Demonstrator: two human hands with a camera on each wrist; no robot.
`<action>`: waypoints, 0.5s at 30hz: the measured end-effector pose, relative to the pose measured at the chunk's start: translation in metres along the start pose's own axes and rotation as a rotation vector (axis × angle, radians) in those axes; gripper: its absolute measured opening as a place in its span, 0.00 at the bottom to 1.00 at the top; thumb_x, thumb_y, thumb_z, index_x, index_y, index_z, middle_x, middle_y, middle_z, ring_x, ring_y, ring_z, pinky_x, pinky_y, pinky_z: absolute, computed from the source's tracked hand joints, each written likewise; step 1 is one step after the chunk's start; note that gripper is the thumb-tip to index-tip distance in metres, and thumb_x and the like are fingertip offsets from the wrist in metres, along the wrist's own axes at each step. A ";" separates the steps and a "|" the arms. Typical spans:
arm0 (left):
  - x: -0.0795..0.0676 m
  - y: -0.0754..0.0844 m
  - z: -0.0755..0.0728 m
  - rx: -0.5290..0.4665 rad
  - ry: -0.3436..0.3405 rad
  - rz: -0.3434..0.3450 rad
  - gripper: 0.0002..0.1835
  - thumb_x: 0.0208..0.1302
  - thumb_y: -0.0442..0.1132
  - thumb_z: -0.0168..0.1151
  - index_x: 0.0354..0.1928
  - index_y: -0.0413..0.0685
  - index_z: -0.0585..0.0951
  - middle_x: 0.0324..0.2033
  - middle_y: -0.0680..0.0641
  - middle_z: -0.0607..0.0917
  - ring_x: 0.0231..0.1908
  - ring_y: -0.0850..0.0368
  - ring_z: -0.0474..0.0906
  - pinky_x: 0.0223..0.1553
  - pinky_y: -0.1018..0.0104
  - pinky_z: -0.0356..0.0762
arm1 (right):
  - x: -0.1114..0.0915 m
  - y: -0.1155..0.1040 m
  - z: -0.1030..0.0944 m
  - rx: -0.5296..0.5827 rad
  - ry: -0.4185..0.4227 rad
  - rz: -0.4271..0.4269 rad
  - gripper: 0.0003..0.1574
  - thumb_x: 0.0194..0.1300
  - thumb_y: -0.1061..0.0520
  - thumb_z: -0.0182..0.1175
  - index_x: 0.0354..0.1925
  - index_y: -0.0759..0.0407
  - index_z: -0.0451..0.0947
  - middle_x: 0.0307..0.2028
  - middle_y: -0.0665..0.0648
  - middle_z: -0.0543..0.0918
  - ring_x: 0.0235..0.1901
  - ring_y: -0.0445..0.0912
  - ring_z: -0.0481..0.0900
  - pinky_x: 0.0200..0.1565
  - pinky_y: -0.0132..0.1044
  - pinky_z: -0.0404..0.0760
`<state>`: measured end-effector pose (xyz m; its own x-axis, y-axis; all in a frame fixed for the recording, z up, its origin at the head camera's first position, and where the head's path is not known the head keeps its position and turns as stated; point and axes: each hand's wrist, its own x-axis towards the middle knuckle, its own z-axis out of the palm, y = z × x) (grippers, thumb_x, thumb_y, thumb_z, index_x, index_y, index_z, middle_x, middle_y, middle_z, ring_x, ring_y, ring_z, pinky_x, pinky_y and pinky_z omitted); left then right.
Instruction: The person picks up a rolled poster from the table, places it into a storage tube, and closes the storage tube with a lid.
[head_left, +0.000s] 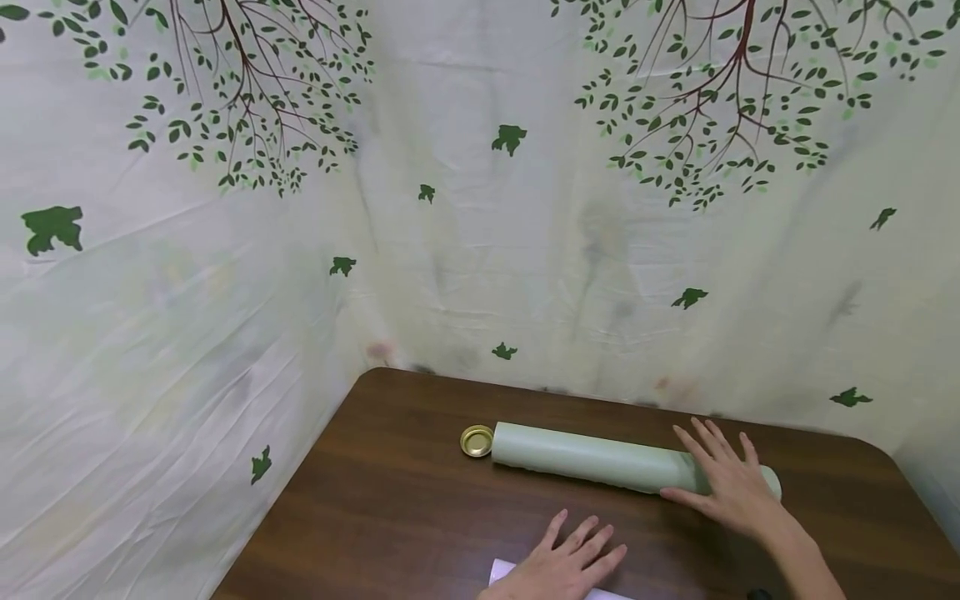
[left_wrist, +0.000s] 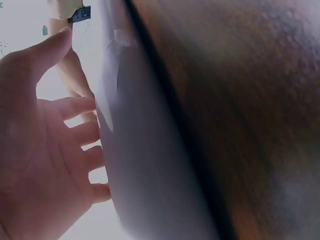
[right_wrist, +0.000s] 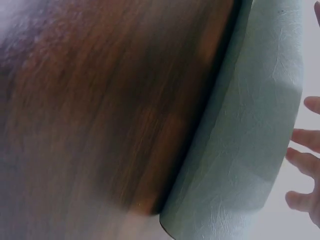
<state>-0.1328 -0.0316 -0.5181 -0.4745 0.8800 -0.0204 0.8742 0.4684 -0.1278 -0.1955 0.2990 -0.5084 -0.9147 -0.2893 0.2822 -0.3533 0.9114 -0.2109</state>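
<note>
A long pale green roll lies across the far part of the table. Over its right end, my right hand spreads its fingers; in the right wrist view the fingertips show past the roll's edge. Nearer to me, a whitish-lilac roll runs along the bottom edge of the head view, mostly hidden. My left hand reaches over that roll with fingers apart. In the left wrist view its fingertips are right at the edge of the pale roll, thumb raised away from it.
By the green roll's left end sits a small round gold-coloured dish or lid. The brown wooden table has rounded far corners. A cloth backdrop with printed leaves hangs behind and to the left. Something small and dark shows at the bottom edge.
</note>
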 end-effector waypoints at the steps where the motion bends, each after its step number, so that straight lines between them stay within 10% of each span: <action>1: 0.001 0.000 0.000 -0.019 -0.023 -0.002 0.42 0.77 0.71 0.37 0.84 0.59 0.50 0.81 0.51 0.59 0.80 0.54 0.56 0.72 0.48 0.65 | 0.001 0.000 0.001 0.001 -0.001 0.000 0.64 0.57 0.27 0.70 0.81 0.49 0.56 0.76 0.70 0.62 0.75 0.68 0.58 0.66 0.77 0.50; 6: 0.005 0.001 0.010 -0.090 -0.060 0.003 0.39 0.79 0.68 0.36 0.83 0.60 0.52 0.81 0.53 0.60 0.80 0.56 0.56 0.73 0.50 0.64 | 0.005 -0.001 0.003 -0.003 -0.037 0.010 0.64 0.55 0.25 0.70 0.78 0.55 0.61 0.74 0.71 0.64 0.73 0.70 0.60 0.67 0.76 0.52; 15: 0.005 0.011 0.021 0.077 0.014 0.040 0.28 0.79 0.65 0.44 0.73 0.65 0.69 0.71 0.57 0.74 0.71 0.64 0.69 0.64 0.62 0.73 | 0.013 0.002 0.015 -0.075 -0.077 0.018 0.66 0.50 0.20 0.70 0.74 0.57 0.69 0.67 0.69 0.75 0.64 0.68 0.75 0.62 0.73 0.66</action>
<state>-0.1276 -0.0241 -0.5404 -0.4372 0.8993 -0.0128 0.8818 0.4258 -0.2026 -0.2112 0.2926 -0.5189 -0.9342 -0.2912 0.2060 -0.3233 0.9352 -0.1442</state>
